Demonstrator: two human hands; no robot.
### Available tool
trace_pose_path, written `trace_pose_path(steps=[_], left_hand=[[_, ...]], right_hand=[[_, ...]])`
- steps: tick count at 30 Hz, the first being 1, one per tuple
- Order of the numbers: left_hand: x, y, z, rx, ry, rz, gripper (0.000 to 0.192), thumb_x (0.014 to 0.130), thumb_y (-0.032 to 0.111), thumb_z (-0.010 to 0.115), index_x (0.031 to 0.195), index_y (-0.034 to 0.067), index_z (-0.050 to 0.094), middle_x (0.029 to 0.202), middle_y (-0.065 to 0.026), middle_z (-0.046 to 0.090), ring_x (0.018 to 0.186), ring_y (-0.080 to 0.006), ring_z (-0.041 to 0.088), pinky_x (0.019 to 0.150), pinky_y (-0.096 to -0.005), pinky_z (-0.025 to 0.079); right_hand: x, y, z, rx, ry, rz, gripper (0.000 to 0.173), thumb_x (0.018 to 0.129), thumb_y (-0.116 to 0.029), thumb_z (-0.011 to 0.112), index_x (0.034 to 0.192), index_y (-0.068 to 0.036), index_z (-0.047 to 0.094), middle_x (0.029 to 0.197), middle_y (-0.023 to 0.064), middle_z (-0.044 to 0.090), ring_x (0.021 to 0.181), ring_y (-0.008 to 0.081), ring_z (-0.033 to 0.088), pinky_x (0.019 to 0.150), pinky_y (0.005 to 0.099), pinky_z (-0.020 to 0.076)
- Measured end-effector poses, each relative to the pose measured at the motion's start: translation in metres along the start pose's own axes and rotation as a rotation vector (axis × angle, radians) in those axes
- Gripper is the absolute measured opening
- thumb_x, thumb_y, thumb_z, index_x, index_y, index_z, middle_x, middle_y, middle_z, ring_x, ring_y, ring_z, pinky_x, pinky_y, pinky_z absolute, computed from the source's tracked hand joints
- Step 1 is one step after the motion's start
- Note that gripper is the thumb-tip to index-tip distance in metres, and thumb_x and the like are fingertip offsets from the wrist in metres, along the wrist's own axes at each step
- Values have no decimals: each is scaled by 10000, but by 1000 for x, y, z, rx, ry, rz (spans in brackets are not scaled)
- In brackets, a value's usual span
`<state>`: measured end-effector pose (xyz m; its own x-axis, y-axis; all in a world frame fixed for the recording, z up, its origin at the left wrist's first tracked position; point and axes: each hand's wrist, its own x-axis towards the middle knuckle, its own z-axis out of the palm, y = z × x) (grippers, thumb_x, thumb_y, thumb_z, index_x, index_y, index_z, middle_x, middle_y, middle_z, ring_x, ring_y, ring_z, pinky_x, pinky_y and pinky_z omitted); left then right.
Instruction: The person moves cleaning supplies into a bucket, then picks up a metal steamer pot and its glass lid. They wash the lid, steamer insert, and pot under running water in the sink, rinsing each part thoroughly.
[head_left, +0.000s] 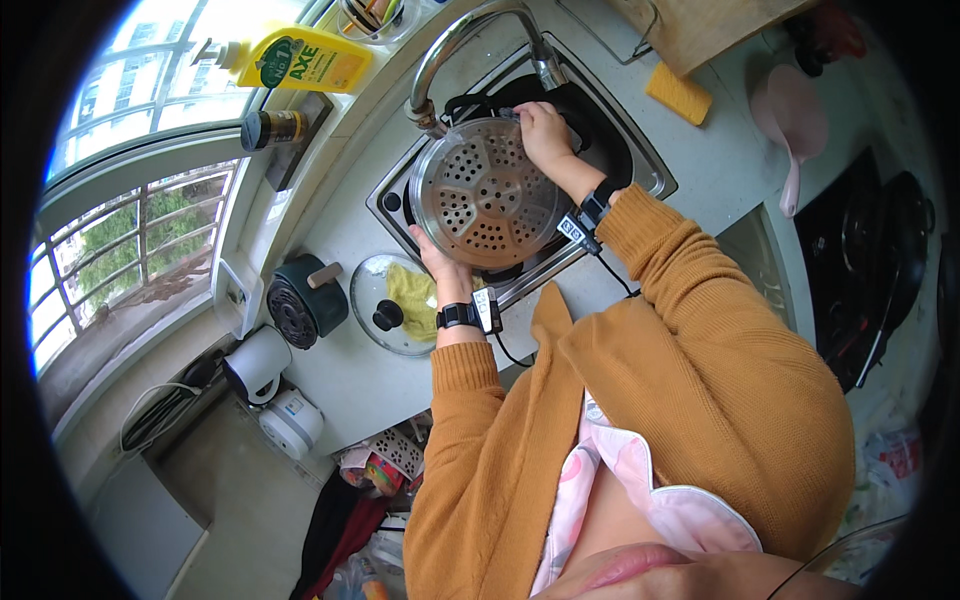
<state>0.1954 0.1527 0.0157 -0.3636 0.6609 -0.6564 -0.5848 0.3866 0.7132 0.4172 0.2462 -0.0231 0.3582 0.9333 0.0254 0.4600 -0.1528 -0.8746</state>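
A round stainless-steel steamer tray with clusters of holes is held tilted over the sink. My left hand supports its rim at the lower left, with part of the fingers hidden beneath. At the tray's upper right rim, my right hand presses what looks like a metal scrubber, mostly covered by the fingers. Behind the tray, dark cookware sits in the basin, partly hidden. A chrome faucet arches above the tray's far edge; I cannot tell whether water is running.
Left of the sink, a glass lid lies beside a yellow-green cloth and a dark green pot. A yellow detergent bottle is by the window. To the right are a yellow sponge, a pink ladle and a stove.
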Motion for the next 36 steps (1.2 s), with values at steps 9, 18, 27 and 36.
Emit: trace_pose_path(steps=[9,18,27,36], left_hand=[[-12,-5,0,-50,-113,10,724,898,633,295,1240,14,448,1212,-142,514,1057,-302,508,933,-408,411],[-26,-13,-4,-111,-50,113,699,910,626,255,1275,53,420,1257,-117,493,1157,-280,452,1014,-409,337],[-43,-4,1,-119,-139,22,797,858,693,251,1376,91,310,1410,-103,349,1283,-306,321,1073,-460,249],[-56,3,27,-215,-117,-28,754,894,655,182,1384,95,301,1432,-125,306,1284,-312,327,1080,-462,261]], right_hand=[[-85,-89,16,16,-346,-779,375,828,-112,506,1199,-160,531,1214,13,492,1171,253,385,994,361,331],[-64,-63,21,-6,114,-339,348,845,-144,517,1186,-78,502,1238,115,484,1175,353,420,1022,434,332],[-60,-56,7,61,172,-151,326,827,-79,481,1147,-50,537,1151,154,557,1028,326,551,876,376,455],[-96,-86,-29,2,-344,-721,308,832,-116,524,1134,-148,579,1231,75,540,1209,299,446,1044,442,319]])
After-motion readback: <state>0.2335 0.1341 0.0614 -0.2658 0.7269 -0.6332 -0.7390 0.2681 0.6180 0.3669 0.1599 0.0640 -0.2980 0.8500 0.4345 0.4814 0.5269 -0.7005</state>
